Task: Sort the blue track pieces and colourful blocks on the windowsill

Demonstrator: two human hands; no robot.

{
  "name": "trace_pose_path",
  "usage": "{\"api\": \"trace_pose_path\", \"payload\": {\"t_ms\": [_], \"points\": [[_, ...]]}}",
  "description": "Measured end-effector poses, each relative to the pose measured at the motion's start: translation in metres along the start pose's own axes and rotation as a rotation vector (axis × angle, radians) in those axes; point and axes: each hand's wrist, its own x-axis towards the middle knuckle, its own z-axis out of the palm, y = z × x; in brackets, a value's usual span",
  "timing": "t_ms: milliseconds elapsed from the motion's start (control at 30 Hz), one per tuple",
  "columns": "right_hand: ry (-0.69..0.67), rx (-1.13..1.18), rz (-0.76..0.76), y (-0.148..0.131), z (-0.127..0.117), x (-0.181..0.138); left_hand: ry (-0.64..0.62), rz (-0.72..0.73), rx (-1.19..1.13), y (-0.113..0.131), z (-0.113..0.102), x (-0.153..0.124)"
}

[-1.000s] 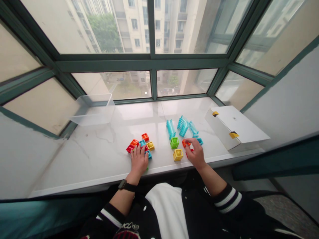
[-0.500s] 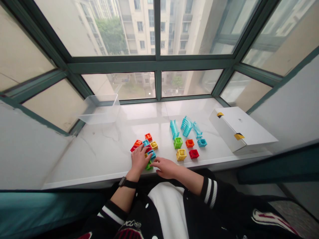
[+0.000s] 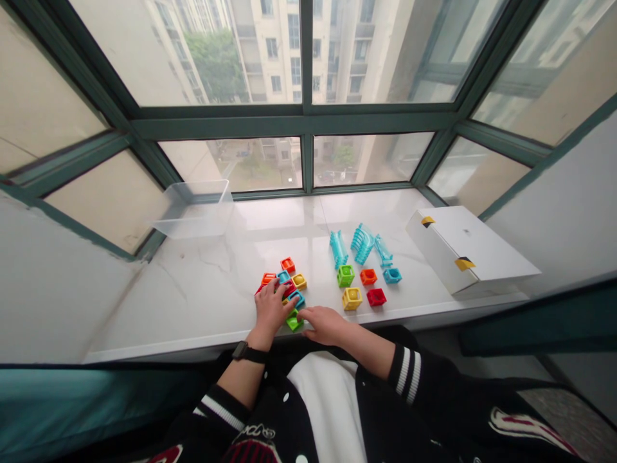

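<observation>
On the white marble sill (image 3: 202,296) lies a cluster of small coloured cube blocks (image 3: 288,283). My left hand (image 3: 270,310) rests flat on the cluster's near side, fingers spread. My right hand (image 3: 325,323) lies just right of it, fingertips touching a green block (image 3: 294,322) at the cluster's near edge. To the right sit separate green (image 3: 345,276), orange (image 3: 368,277), blue (image 3: 392,275), yellow (image 3: 351,298) and red (image 3: 376,297) blocks. Behind them lie turquoise ribbed track pieces (image 3: 361,244).
A clear plastic tub (image 3: 195,209) stands at the back left of the sill. A white cardboard box (image 3: 467,251) sits at the right end. Green-framed windows (image 3: 306,122) close off the back.
My right hand left the right-hand group, where a red and an orange block now lie uncovered, and came left to the green block beside my left hand. The left hand barely moved.
</observation>
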Motion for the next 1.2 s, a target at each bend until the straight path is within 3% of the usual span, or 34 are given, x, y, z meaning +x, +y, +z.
{"api": "trace_pose_path", "payload": {"t_ms": [267, 600, 733, 967, 1100, 1200], "points": [[0.15, 0.03, 0.054, 0.002, -0.005, -0.005, -0.015, -0.01, -0.022, 0.0, 0.002, -0.001], [0.563, 0.488, 0.037, 0.006, -0.05, -0.025, 0.014, 0.019, -0.112, -0.002, -0.007, -0.005], [0.679, 0.556, 0.027, 0.01, -0.056, -0.034, 0.074, 0.033, -0.414, 0.006, -0.027, -0.007], [0.803, 0.434, -0.039, 0.01, -0.055, -0.033, -0.192, -0.145, -1.301, 0.061, -0.04, -0.02], [0.789, 0.338, -0.118, 0.004, -0.055, -0.033, -0.196, -0.265, -1.499, 0.085, -0.04, -0.024], [0.717, 0.331, -0.162, 0.003, -0.057, -0.037, -0.178, -0.307, -1.546, 0.086, -0.04, -0.024]]}}
